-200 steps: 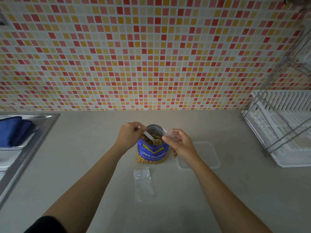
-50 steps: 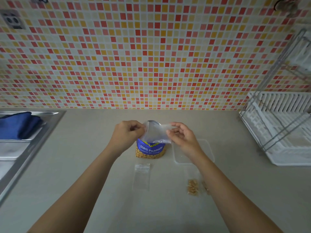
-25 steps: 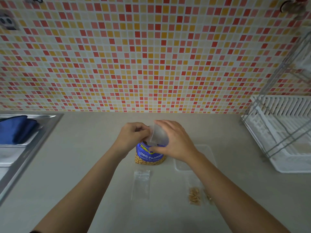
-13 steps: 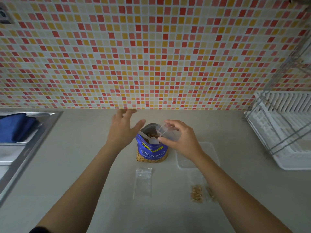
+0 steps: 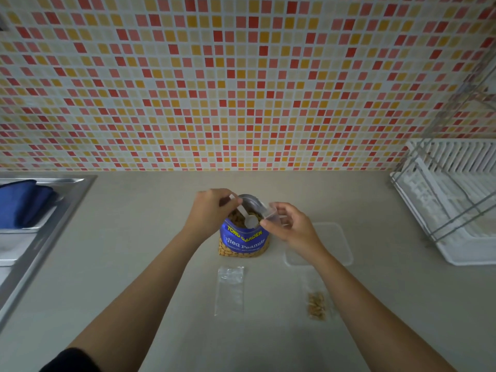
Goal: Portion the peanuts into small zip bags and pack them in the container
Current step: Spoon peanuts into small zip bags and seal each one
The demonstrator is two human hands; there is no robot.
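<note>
An open blue peanut bag (image 5: 243,240) stands on the beige counter (image 5: 134,264). My left hand (image 5: 212,208) grips the handle of a white plastic spoon (image 5: 247,216), whose bowl rests in the peanuts at the bag's mouth. My right hand (image 5: 291,224) holds a small clear zip bag (image 5: 272,214) open beside the bag's right rim. An empty zip bag (image 5: 230,289) lies flat in front of the peanut bag. A zip bag with peanuts (image 5: 316,304) lies at the front right, partly under my right forearm. The clear container (image 5: 335,245) sits to the right.
A white dish rack (image 5: 453,200) with a wire frame stands at the far right. A steel sink (image 5: 40,224) lies at the left, with a blue cloth (image 5: 22,202) on it. A mosaic tile wall rises behind the counter.
My left hand, open above the bag half a second ago, has come down and taken the spoon's handle. My right hand still holds the clear zip bag by the rim.
</note>
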